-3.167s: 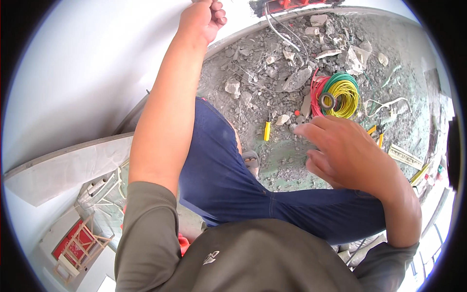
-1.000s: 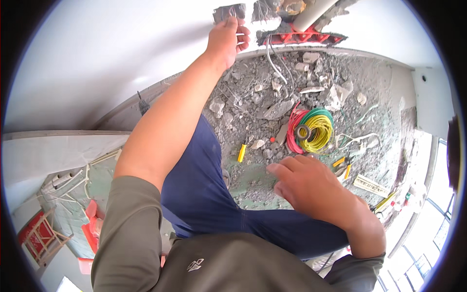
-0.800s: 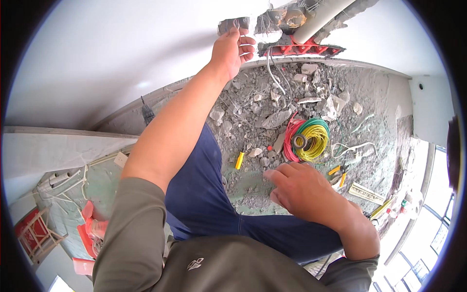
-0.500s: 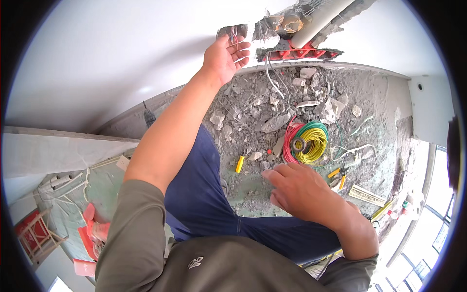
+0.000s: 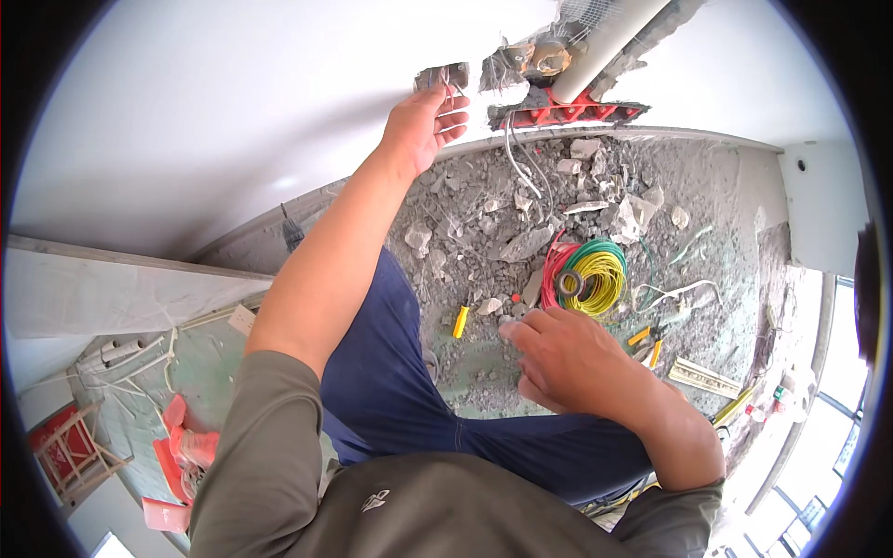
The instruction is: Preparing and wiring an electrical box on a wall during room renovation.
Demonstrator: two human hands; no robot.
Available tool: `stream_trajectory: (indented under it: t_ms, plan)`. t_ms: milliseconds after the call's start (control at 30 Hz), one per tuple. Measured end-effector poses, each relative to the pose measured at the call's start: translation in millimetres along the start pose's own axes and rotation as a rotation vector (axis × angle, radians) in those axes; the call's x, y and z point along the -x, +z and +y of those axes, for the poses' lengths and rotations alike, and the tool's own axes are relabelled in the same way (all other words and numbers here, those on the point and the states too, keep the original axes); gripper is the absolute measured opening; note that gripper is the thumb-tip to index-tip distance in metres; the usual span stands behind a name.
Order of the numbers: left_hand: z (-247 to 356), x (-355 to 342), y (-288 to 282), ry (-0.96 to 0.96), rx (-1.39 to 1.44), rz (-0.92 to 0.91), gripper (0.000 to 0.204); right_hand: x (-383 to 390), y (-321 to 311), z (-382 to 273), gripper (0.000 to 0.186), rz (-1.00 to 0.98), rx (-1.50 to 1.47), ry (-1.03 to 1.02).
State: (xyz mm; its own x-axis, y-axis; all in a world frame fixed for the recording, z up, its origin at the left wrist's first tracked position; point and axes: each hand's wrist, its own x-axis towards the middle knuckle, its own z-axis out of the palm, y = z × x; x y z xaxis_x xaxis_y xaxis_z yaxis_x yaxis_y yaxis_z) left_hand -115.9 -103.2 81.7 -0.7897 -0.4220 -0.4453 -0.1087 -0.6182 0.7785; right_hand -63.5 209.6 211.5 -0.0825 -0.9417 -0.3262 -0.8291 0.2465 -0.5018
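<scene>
My left hand [image 5: 421,126] reaches up to a dark junction box [image 5: 454,72] set in the white wall. Its thumb and forefinger close round thin wires [image 5: 451,91] that come out of the box, while the other fingers stay loosely apart. My right hand [image 5: 577,358] hovers over my thigh with its fingers bent and spread from the thumb, and I see nothing in it. Just beyond it lie coils of red, green and yellow wire [image 5: 609,279] with a roll of tape [image 5: 570,283] on top. A yellow-handled tool [image 5: 460,322] rests to its left.
Rubble [image 5: 526,244] covers the floor along the wall. Yellow-handled pliers [image 5: 657,340] lie at the right. A white pipe [image 5: 609,51] runs down to a red bracket [image 5: 577,112] in the broken wall, with loose cables [image 5: 519,163] below. Orange items [image 5: 186,446] stand at lower left.
My left hand has shifted slightly, its fingers drawn in closer about the wires at the box. The right hand has hardly moved. The view has tilted a little.
</scene>
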Motion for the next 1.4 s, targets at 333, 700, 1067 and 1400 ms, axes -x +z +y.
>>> stream_trajectory:
  t_ms: [333,700,1067,1400]
  plan:
    - [4,2,-4,-0.003,-0.12,0.038,0.024,-2,-2,5,0.047,0.011,0.0,-0.001]
    - [6,6,7,-0.148,0.042,0.078,0.022,-1,-2,12,0.039,-0.012,0.011,0.04]
    - [-10,20,26,0.271,-0.45,0.29,0.037,-3,-3,15,0.04,-0.023,0.025,0.04]
    - [-5,-2,18,0.332,-0.778,0.277,0.059,-3,-5,14,0.046,-0.037,0.019,0.056]
